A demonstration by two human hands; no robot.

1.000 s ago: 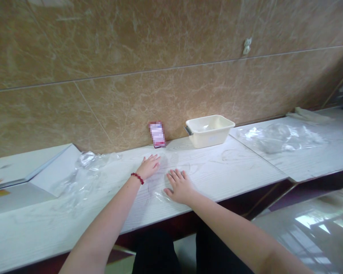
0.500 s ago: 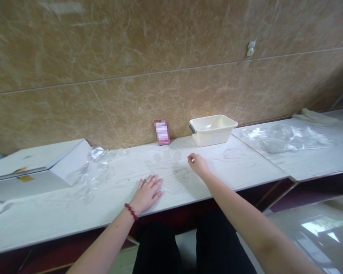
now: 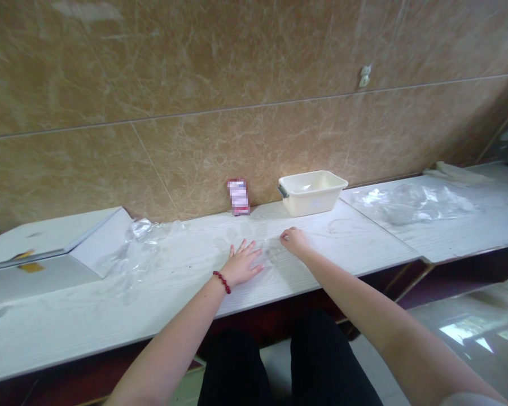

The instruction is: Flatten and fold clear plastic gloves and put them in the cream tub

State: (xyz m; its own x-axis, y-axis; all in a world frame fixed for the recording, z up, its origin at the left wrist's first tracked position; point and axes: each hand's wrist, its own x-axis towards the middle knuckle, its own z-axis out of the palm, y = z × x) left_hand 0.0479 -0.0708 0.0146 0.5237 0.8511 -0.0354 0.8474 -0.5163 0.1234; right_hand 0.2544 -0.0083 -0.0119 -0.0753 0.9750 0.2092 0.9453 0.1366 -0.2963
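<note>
My left hand (image 3: 243,264) lies flat with its fingers spread on the white wood-grain counter (image 3: 186,299), a red bead bracelet (image 3: 222,282) on its wrist. To its right, my right hand (image 3: 297,243) is closed in a pinch, low over the surface. Between the two hands lies a thin piece of clear plastic film (image 3: 272,251); its outline is hard to see. The right fingertips meet the edge of this film. Behind the right hand stands a cream plastic bin (image 3: 315,202) with a grey handle, something clear inside it.
A red and white packet (image 3: 239,197), blurred out, leans against the marble-look wall (image 3: 211,141). On the left sit a white box (image 3: 84,254) and crumpled clear plastic (image 3: 141,242). More clear plastic (image 3: 415,203) lies at right, beyond a seam in the counter.
My left hand has slid right and a little away from me, closer to my right hand. The right hand stays pinched in nearly the same place.
</note>
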